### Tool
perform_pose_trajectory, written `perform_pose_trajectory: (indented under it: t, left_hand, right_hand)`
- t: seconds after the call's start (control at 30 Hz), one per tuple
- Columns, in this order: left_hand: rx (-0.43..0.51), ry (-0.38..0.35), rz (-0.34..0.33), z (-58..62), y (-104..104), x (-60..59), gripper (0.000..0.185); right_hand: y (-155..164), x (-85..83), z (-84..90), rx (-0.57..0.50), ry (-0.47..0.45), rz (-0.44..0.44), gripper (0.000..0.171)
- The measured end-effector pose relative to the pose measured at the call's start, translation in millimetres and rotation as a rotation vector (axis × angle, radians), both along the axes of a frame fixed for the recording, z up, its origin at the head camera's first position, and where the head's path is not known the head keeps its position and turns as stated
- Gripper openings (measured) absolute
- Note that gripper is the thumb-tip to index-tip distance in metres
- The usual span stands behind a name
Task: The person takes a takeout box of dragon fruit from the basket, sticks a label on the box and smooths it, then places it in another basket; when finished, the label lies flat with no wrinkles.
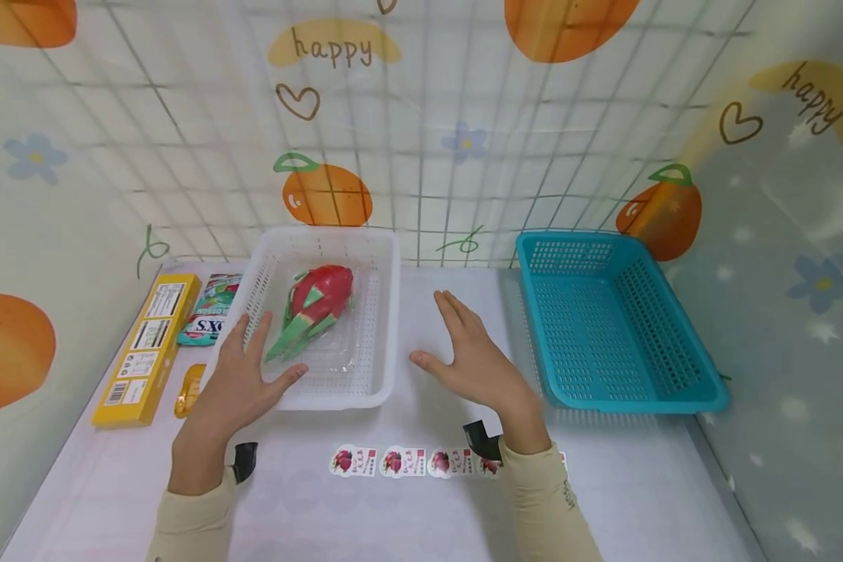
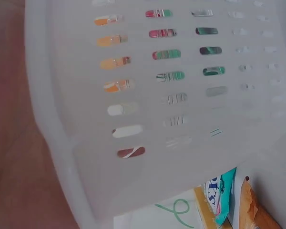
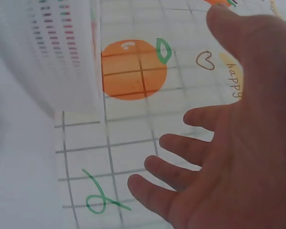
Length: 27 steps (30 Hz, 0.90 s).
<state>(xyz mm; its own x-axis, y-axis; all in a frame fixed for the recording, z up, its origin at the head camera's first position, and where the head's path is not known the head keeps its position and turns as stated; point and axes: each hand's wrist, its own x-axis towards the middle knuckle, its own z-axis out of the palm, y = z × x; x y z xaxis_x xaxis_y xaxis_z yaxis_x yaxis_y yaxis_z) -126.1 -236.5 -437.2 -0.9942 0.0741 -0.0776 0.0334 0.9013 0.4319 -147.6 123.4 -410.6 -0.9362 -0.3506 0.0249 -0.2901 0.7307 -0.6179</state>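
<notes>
Dragon fruit (image 1: 321, 295) in white basket (image 1: 390, 328)

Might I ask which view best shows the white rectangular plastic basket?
The head view, showing most of the white basket, rim and interior; left wrist shows one slotted wall, right wrist a cropped side.

Lettering. Backdrop (image 1: 421, 101): the handwritten word "happy" at upper centre and again at upper right; the right wrist view shows it turned sideways. Packet (image 1: 211, 312): bold dark letters, including S and X, the full name not certain. Box (image 1: 147, 351): white panels of dark print and a barcode (image 1: 116, 393), too small to read. Stickers (image 1: 353, 461) in a row on the surface (image 1: 365, 519): small reddish characters, not clearly legible.
</notes>
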Motion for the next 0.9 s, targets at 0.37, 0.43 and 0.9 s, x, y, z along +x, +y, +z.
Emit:
perform_pose_trajectory:
  t: [0.37, 0.43, 0.9]
  left_hand:
    - [-0.017, -0.008, -0.011, -4.4, -1, -5.4, 0.112]
    - [-0.016, -0.013, -0.018, -4.6, -1, -5.9, 0.113]
    - [-0.011, -0.013, -0.027, -8.1, 0, -17.2, 0.115]
  right_hand:
    - [-23, -9.4, 2.5, -0.049, -0.032, 0.024, 0.095]
    - [-28, -11.0, 1.5, -0.068, -0.037, 0.029, 0.095]
    - [-70, -22.4, -1.1, -0.206, -0.058, 0.116, 0.093]
